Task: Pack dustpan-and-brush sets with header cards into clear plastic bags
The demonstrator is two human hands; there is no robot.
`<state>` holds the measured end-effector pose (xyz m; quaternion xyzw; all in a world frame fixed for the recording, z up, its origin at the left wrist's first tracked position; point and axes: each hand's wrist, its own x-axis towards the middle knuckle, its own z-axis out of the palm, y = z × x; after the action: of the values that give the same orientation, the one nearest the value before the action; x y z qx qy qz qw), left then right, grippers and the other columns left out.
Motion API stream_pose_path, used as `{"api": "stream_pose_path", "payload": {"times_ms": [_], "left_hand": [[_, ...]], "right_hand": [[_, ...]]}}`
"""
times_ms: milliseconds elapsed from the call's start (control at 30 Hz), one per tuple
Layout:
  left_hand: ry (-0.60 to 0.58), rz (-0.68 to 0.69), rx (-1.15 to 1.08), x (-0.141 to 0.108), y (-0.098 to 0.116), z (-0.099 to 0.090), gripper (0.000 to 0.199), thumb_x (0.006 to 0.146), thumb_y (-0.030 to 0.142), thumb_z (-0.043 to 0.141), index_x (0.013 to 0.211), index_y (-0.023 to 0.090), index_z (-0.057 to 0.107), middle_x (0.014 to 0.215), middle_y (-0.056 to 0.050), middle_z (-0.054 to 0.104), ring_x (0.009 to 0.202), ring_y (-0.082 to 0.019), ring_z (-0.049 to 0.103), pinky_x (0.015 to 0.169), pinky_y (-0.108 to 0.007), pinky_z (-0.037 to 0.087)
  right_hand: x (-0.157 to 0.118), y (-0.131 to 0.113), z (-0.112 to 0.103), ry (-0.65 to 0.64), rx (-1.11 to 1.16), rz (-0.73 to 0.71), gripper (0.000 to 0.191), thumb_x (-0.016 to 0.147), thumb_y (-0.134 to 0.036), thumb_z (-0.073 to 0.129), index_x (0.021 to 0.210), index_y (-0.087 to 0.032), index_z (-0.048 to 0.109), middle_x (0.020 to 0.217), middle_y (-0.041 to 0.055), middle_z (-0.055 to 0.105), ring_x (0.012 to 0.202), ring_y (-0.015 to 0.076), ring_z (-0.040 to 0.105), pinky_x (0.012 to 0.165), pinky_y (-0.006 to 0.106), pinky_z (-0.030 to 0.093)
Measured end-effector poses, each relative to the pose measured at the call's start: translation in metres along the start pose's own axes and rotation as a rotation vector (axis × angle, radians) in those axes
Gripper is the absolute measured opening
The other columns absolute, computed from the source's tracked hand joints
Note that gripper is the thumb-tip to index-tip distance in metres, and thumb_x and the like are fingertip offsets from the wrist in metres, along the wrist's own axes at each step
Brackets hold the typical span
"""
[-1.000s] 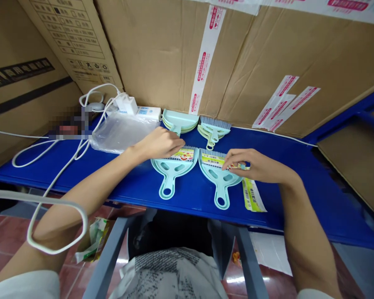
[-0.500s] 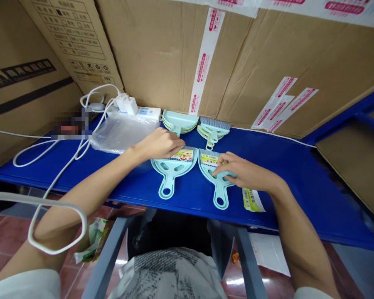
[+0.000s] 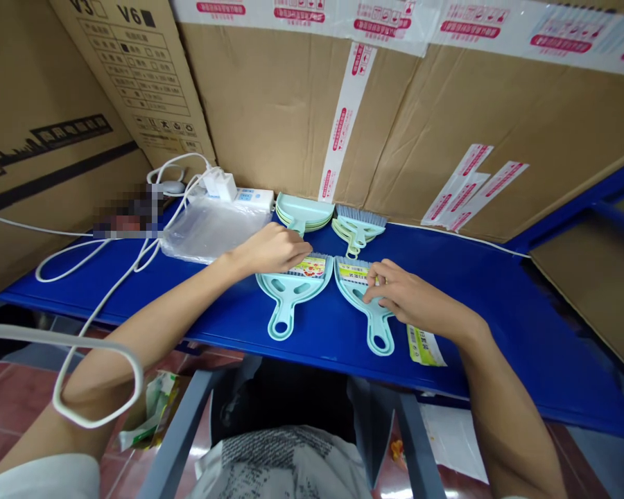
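Observation:
Two light-green dustpans with small brushes lie side by side on the blue table. My left hand [image 3: 279, 249] is closed over the top left of the left dustpan [image 3: 286, 291], by the printed label card [image 3: 315, 266] across its brush. What its fingertips pinch, if anything, is hidden. My right hand [image 3: 408, 298] has bent fingers on the right side of the right dustpan [image 3: 358, 301], gripping it at its edge and touching its label card [image 3: 352, 273]. A loose label card [image 3: 425, 346] lies beneath my right wrist.
Behind stand stacked dustpans [image 3: 301, 211] and stacked brushes [image 3: 361, 225]. On the left lie clear plastic bags [image 3: 215, 229], a white power strip [image 3: 254, 199] and looping white cables [image 3: 98, 312]. Cardboard [image 3: 270, 104] walls the back of the blue table [image 3: 499, 312].
The view has tilted up slightly. The right dustpan's handle has swung a little to the right, with my right hand on it. My left hand stays over the left dustpan.

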<state>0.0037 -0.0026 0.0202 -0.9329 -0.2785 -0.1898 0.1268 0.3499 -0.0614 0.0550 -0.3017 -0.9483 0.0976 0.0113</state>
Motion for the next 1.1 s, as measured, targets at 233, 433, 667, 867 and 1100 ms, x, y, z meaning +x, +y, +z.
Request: {"api": "stream_pose_path", "payload": {"times_ms": [233, 433, 667, 867, 1100], "left_hand": [[0.025, -0.041, -0.214, 0.003, 0.006, -0.002, 0.033, 0.108, 0.027, 0.051, 0.103, 0.020, 0.083, 0.085, -0.009, 0.082, 0.074, -0.020, 0.077, 0.070, -0.033, 0.056], [0.042, -0.173, -0.733, 0.010, 0.029, -0.008, 0.026, 0.104, 0.032, 0.064, 0.099, 0.016, 0.084, 0.085, -0.007, 0.084, 0.072, -0.015, 0.078, 0.068, -0.025, 0.058], [-0.238, -0.327, -1.257, 0.013, 0.040, -0.007, 0.037, 0.103, 0.043, 0.070, 0.085, 0.013, 0.084, 0.072, -0.008, 0.079, 0.059, -0.012, 0.069, 0.056, -0.021, 0.053], [-0.125, -0.490, -1.509, 0.016, 0.037, -0.010, 0.055, 0.097, 0.064, 0.074, 0.092, 0.010, 0.083, 0.085, -0.019, 0.083, 0.056, -0.014, 0.068, 0.045, -0.023, 0.040], [-0.152, -0.481, -1.970, 0.017, 0.051, -0.005, 0.056, 0.095, 0.066, 0.078, 0.110, 0.014, 0.065, 0.112, -0.025, 0.083, 0.101, -0.031, 0.084, 0.093, -0.045, 0.066]], "right_hand": [[-0.013, -0.021, -0.009, 0.089, -0.236, -0.026, 0.048, 0.071, 0.013, 0.052, 0.094, -0.022, 0.076, 0.108, 0.0115, 0.063, 0.100, 0.0288, 0.060, 0.108, 0.051, 0.051], [-0.020, -0.042, -0.013, 0.108, -0.417, -0.023, 0.041, 0.077, 0.014, 0.056, 0.093, -0.020, 0.073, 0.109, 0.0128, 0.063, 0.100, 0.0297, 0.058, 0.085, 0.042, 0.053], [-0.017, -0.064, -0.020, 0.172, -0.490, -0.052, 0.034, 0.080, 0.011, 0.060, 0.092, -0.019, 0.071, 0.109, 0.0140, 0.065, 0.101, 0.0304, 0.059, 0.084, 0.042, 0.052], [-0.007, -0.089, -0.034, 0.272, -0.755, -0.051, 0.018, 0.088, -0.002, 0.068, 0.090, -0.018, 0.073, 0.106, 0.0166, 0.069, 0.103, 0.0323, 0.059, 0.085, 0.042, 0.050], [0.033, -0.096, -0.052, 0.229, -0.906, 0.017, 0.014, 0.095, -0.008, 0.067, 0.088, -0.017, 0.074, 0.101, 0.0165, 0.071, 0.099, 0.0330, 0.063, 0.082, 0.042, 0.052]]}}
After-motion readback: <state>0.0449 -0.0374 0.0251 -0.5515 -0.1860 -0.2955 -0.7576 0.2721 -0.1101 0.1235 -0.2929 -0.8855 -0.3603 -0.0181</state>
